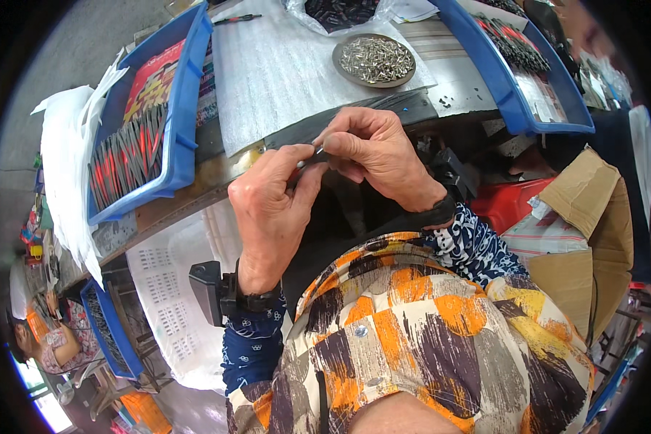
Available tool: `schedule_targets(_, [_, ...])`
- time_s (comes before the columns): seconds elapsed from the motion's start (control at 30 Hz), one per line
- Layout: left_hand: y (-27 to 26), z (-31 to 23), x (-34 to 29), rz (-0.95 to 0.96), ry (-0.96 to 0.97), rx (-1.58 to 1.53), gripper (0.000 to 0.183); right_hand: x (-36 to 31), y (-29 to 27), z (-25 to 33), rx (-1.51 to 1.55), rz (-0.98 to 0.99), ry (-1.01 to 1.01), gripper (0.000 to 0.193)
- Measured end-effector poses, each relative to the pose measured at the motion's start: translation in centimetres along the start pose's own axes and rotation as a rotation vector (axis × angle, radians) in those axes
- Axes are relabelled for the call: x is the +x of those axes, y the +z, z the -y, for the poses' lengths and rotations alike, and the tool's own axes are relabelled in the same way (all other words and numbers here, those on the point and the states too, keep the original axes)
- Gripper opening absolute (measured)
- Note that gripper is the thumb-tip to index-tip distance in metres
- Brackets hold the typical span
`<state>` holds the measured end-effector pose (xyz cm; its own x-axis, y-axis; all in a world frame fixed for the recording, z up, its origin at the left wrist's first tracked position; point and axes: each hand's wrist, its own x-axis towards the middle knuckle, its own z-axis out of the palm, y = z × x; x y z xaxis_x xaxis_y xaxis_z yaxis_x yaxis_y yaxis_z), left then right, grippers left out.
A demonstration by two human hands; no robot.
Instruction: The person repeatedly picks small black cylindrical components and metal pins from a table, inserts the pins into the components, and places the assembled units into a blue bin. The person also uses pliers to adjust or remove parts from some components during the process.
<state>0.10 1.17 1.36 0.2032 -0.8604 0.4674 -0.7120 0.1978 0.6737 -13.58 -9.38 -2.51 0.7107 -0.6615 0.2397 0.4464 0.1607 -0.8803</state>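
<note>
My left hand (271,206) is closed, its thumb and fingers pinching a small, dark, pen-like piece (297,168) with a silvery part. My right hand (383,155) meets it, thumb and forefinger pressed together at the other end of the piece. The fingertips cover most of it, so its full shape is hidden. Beyond the hands, a round plate (372,83) carries a heap of small silvery metal parts (376,58). It stands on a white foam sheet (267,79).
A blue tray (184,163) at left holds many black and red pen-like pieces (126,155). Another blue tray (517,101) stands at right. A plastic bag (296,11) of black parts lies at the back. Cardboard boxes (557,282) sit at lower right; a person (58,340) is at far left.
</note>
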Motion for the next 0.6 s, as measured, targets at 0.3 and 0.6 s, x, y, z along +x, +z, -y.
schedule_targets(0.3, [0.7,0.0,-0.2,-0.044,0.065,0.194,0.016,-0.1,0.6,1.2,-0.193,-0.043,0.087,0.014])
schedule_targets(0.6, [0.8,-0.2,0.0,-0.082,0.159,0.302,0.017,0.6,0.3,2.6,-0.268,0.018,0.093,0.011])
